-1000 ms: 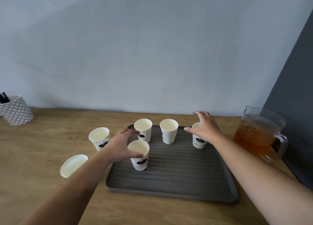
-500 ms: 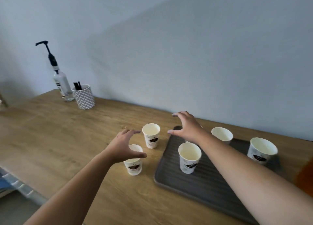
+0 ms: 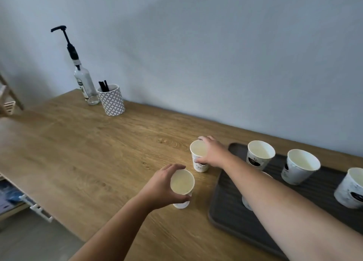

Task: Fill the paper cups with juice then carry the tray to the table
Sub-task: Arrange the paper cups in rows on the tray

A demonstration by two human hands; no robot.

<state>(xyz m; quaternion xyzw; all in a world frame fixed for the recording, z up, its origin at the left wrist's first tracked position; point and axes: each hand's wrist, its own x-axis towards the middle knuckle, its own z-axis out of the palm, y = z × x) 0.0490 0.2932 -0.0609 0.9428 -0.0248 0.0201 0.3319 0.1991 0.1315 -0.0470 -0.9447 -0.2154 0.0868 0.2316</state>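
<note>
Two bare hands reach over a wooden counter [image 3: 98,152]. Half a second ago both of my hands hovered with the fingers spread. Now each has closed on a paper cup. My left hand [image 3: 160,186] wraps the near cup [image 3: 182,183], fingers curled round its far side and thumb under the rim. My right hand [image 3: 213,152] grips the far cup [image 3: 198,148] from the right, with fingertips over its rim. Both cups are on the counter just left of the dark ribbed tray [image 3: 225,215], not on it. I cannot tell whether either has left the wood yet.

Three empty cups [image 3: 299,166] stand in plain sight on the tray. A fourth cup [image 3: 246,202] shows partly behind my right forearm.

My view has also swung left, so the juice jug is out of sight. I judge that I am gathering the two stray cups onto the tray. Every cup I can see into looks empty, so pouring has not begun.
</note>
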